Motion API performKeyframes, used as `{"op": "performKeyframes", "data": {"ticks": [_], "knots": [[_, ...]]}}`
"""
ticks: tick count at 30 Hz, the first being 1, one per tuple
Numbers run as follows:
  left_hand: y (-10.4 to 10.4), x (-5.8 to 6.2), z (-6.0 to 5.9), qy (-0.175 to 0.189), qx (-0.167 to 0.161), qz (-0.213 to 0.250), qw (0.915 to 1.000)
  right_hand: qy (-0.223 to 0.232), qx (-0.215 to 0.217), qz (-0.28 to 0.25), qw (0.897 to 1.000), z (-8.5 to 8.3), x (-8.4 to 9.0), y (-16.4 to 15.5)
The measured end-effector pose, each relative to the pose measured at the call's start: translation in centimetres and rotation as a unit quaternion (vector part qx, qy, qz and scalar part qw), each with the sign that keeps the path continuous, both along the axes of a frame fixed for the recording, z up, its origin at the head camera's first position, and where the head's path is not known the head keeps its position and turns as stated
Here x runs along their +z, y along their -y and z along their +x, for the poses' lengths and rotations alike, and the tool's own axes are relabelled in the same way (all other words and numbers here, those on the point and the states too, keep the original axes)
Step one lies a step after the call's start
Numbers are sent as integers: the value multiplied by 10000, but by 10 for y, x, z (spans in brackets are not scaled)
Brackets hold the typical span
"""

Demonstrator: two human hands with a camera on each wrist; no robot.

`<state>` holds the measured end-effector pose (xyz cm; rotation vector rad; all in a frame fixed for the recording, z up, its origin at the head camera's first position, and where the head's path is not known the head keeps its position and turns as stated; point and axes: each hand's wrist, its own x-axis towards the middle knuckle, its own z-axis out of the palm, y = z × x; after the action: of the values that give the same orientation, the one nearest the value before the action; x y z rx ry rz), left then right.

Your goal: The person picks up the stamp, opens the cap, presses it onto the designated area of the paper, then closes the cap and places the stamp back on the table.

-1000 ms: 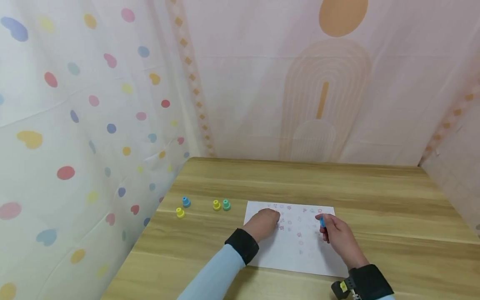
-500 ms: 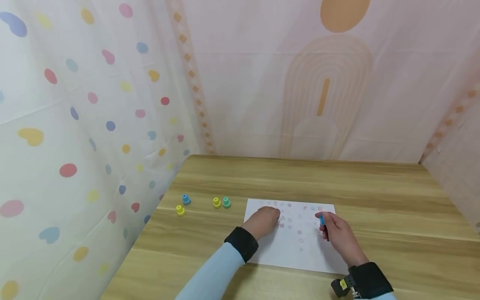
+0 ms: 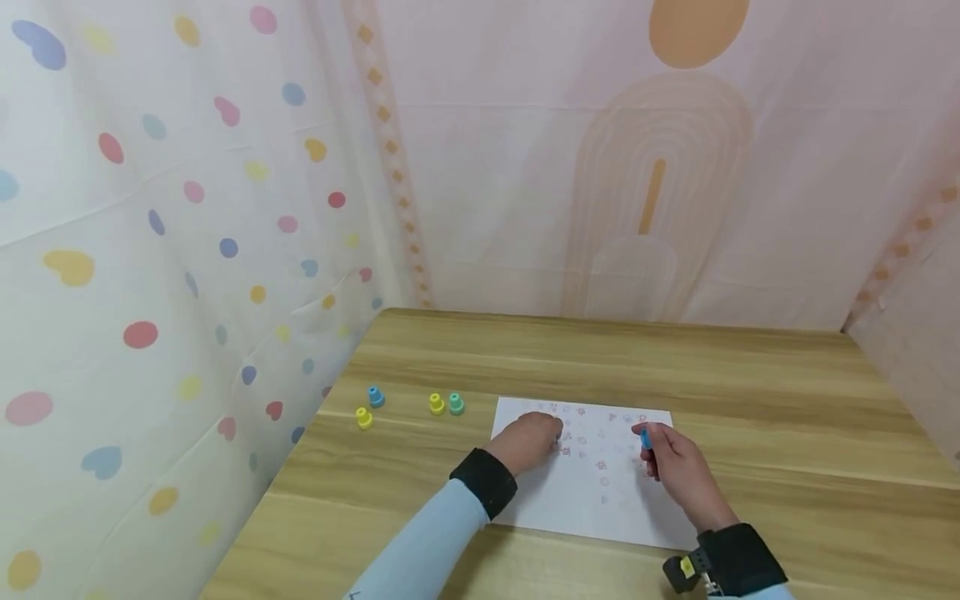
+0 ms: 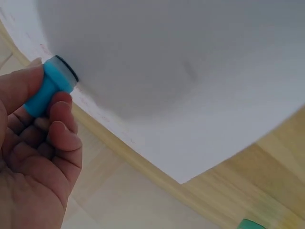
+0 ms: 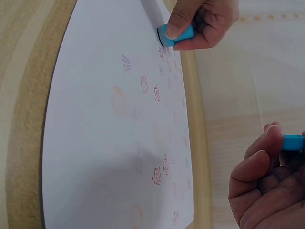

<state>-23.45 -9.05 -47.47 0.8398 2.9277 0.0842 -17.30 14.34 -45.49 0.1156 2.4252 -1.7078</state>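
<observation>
My left hand [image 3: 525,442] pinches a small blue toy stamp [image 4: 50,88] between thumb and fingers, over the left half of a white sheet of paper [image 3: 577,517]. The stamp's dark-edged face is turned to the paper; whether it touches cannot be told. Faint red, purple and orange prints [image 5: 157,93] dot the sheet. Above the paper's right side my right hand [image 3: 678,475] holds a small blue piece [image 5: 293,142], which looks like the stamp's cap. Most of that piece is hidden by the fingers or the frame edge.
Left of the paper stand a blue stamp [image 3: 376,397], a yellow stamp [image 3: 363,418], a second yellow stamp [image 3: 437,405] and a green stamp [image 3: 456,405]. The wooden table [image 3: 675,358] ends at a patterned curtain [image 3: 487,208] behind and at the left.
Both hands stay in nearly the same places, still holding the blue pieces. The head view has shifted slightly.
</observation>
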Motion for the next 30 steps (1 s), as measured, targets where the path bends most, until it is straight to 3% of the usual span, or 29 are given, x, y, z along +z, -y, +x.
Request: {"op": "performKeyframes", "data": {"ticks": [13,25,30], "knots": [[1,0,0,-371,-232,-185,9989,77,-53,65,9999,-1,-1,-2],[14,13,0,-156,1,865,9961,61,-115,-7,9999,0,-4,-2],[17,16,2,-30,228,1584,9871,-24,-162,-45,9999,1,-3,-2]]}}
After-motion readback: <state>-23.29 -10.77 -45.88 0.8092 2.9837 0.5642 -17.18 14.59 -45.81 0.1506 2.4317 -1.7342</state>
